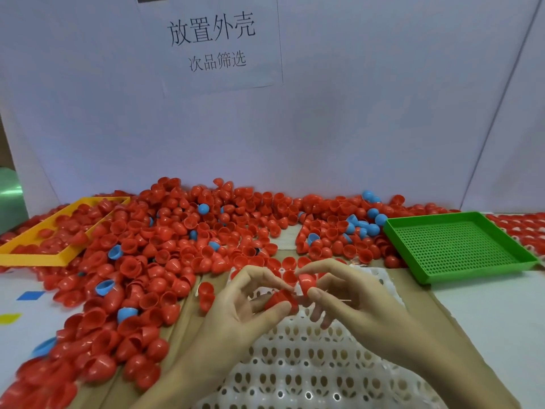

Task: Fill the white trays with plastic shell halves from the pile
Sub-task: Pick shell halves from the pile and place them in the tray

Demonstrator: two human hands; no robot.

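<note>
A big pile of red shell halves [188,231], with a few blue ones mixed in, covers the table from the left edge to the middle. Below it lies a white tray [309,367] with rows of round holes; a few red halves sit in its far row. My left hand [236,308] hovers over the tray's far end and pinches a red shell half [281,298] between thumb and fingers. Beside it my right hand [348,293] pinches another red shell half [306,280] at thumb and fingertip. The two halves nearly touch.
A green perforated tray [454,246] stands at the right. A yellow tray [32,258] with red halves in it lies at the left. More red halves in a tray sit at the far right [522,225]. A white board with a paper sign backs the table.
</note>
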